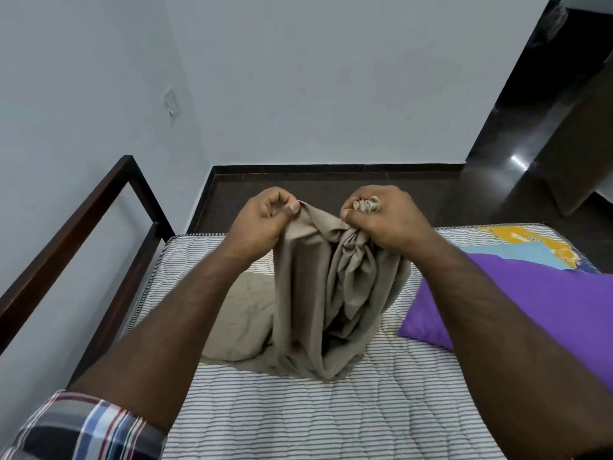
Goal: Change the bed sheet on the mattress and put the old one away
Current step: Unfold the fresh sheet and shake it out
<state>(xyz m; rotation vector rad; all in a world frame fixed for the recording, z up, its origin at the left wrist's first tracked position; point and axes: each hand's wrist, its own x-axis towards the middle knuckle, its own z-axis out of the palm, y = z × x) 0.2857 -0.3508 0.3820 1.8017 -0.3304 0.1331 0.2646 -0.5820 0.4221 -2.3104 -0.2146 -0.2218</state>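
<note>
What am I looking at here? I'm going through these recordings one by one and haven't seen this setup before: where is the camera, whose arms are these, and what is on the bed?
There is no machine: a person wears one wide-angle camera on the head, looking forward and down, so the two bare arms reaching in from the bottom are that person's own. Below them is a striped quilted mattress with no sheet spread over it, in a dark wooden bed frame. The left hand pinches an edge of a crumpled beige bed sheet, and the right hand grips a bunched part of it. The rest of the sheet hangs down and pools on the mattress. To the right lies a purple cloth, and beyond it a yellow and blue printed label on the mattress.
</note>
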